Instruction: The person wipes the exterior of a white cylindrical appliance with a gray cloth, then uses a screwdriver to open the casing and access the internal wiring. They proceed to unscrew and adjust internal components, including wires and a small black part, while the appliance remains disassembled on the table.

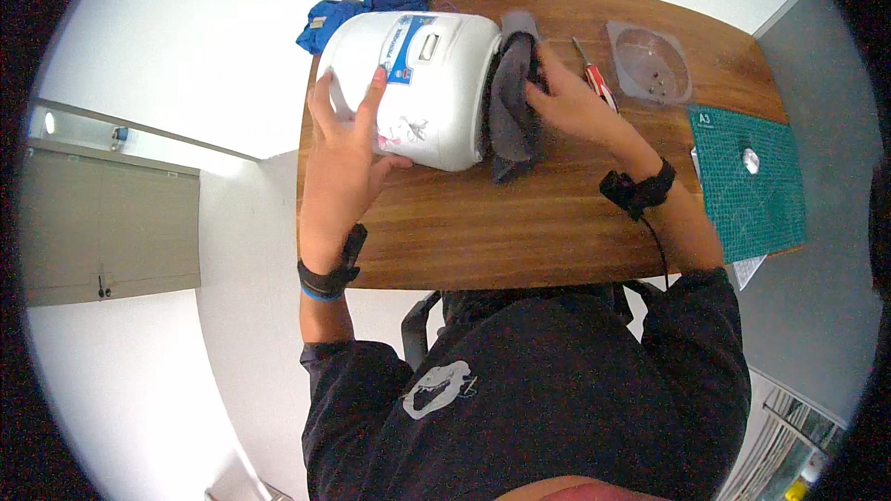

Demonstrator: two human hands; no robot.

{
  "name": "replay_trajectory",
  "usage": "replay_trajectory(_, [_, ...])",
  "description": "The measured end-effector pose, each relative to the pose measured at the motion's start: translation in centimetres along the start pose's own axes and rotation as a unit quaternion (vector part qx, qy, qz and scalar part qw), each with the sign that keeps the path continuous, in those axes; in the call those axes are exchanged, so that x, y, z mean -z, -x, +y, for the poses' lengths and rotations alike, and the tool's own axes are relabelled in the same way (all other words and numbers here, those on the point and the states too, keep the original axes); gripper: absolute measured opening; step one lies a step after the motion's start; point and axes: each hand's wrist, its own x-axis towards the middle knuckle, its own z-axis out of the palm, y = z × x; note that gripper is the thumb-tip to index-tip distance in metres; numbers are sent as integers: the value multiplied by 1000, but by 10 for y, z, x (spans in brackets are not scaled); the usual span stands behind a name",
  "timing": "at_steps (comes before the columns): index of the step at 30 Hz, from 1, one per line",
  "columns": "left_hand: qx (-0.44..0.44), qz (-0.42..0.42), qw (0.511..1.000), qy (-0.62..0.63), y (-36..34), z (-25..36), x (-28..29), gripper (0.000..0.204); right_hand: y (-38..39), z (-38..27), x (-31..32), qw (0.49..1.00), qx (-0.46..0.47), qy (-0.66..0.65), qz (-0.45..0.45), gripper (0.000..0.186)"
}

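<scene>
Left hand (348,144) flat on sideways white cooker (413,83), right hand (571,102) clutching grey cloth (513,107) at its right-facing end.

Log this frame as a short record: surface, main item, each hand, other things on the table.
surface: wooden table
main item: white rice cooker, lying on its side
left hand: flat on the cooker's body, steadying it
right hand: pressing a grey cloth against the cooker's end
nearby: red-handled screwdriver, clear tray with small parts, green cutting mat, blue cloth
</scene>
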Motion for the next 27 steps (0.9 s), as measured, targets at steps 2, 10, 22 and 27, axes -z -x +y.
replay_trajectory(2, [0,-2,1000,-7,2,2,0,122,-9,-5,-1,991,115,-14,70,62])
replay_trajectory(10, [-39,17,999,-20,12,-1,-2,120,-36,-56,-19,961,248,24,117,40])
replay_trajectory(22, [-51,29,998,-17,13,-1,-5,116,-39,-81,-11,947,272,151,76,35])
replay_trajectory(27, [-50,2,999,-3,9,2,0,107,-37,-98,-35,853,458,238,80,27])
